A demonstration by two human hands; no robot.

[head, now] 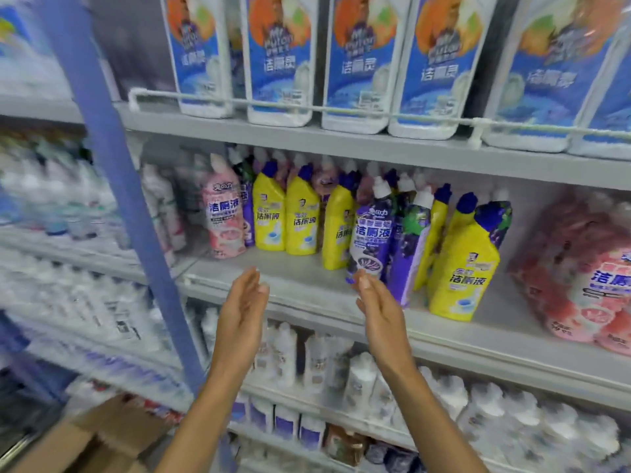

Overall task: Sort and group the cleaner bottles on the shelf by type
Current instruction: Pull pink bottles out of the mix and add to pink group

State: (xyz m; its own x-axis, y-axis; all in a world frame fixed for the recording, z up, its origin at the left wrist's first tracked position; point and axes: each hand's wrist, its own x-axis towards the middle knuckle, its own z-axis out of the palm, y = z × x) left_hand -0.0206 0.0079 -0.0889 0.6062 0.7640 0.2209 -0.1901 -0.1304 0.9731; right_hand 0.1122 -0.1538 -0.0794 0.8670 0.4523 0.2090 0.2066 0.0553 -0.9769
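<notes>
Far left of the fingers, the neighbouring shelving [68, 206] is smeared by blur and its bottles are unreadable. A blue post [112, 165] bounds the bay on that side. The left hand [244, 308] is raised, its fingers [254, 279] straight and holding nothing, with the tips at the front edge of the shelf [290, 278]. Beyond them lies a bare strip of shelf, with a pink bottle [223, 216] up-left of them and two yellow bottles [269, 216] standing behind. The right hand [379, 312] is likewise flat and empty. Its fingers [363, 283] overlap the foot of a tilted purple bottle [370, 233], though whether they touch it cannot be told. Right of those fingers, purple and yellow bottles lean crowded together, with a front yellow bottle [461, 271] near the shelf's edge. Further right, a pink wrapped pack [580, 268] is cut off by the frame. The back rows are mostly hidden. Above the fingers, the white jugs [280, 63] lose their tops to the frame.
</notes>
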